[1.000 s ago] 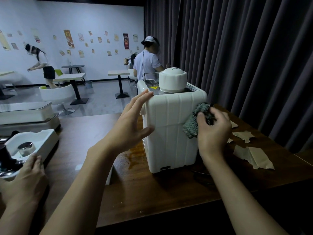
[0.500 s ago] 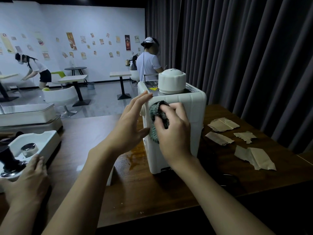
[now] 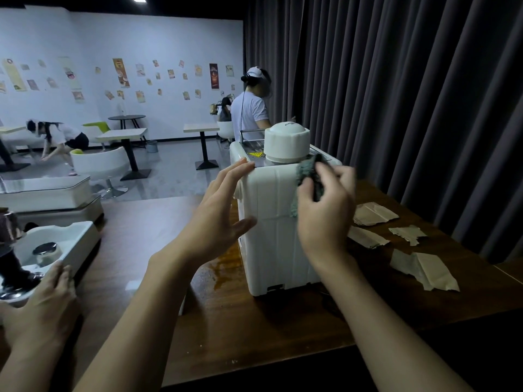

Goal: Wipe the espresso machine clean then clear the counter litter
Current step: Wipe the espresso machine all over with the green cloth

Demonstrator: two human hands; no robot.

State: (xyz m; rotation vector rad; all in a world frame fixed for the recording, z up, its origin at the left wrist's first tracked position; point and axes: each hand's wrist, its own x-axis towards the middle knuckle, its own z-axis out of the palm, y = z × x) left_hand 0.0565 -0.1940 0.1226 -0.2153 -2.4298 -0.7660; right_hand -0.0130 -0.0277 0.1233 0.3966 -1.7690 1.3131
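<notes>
A white espresso machine [image 3: 271,236] with a round white lid stands on the dark wooden counter [image 3: 254,321]. My left hand [image 3: 220,213] rests open against its left upper corner, fingers straight. My right hand [image 3: 325,210] grips a grey-green cloth [image 3: 307,172] and presses it on the machine's upper right edge. Torn brown paper scraps [image 3: 424,270] lie on the counter to the right of the machine. A brown liquid stain [image 3: 223,264] spreads at the machine's left foot.
Another person's hand [image 3: 42,309] rests by a white tray [image 3: 70,247] holding a metal cup at the left. White boxes sit behind it. A dark curtain hangs close behind the counter. People, tables and chairs stand in the room beyond.
My right hand carried the cloth from the machine's right side across its near face to the left, then back up to the upper right edge. My left hand stayed on the corner.
</notes>
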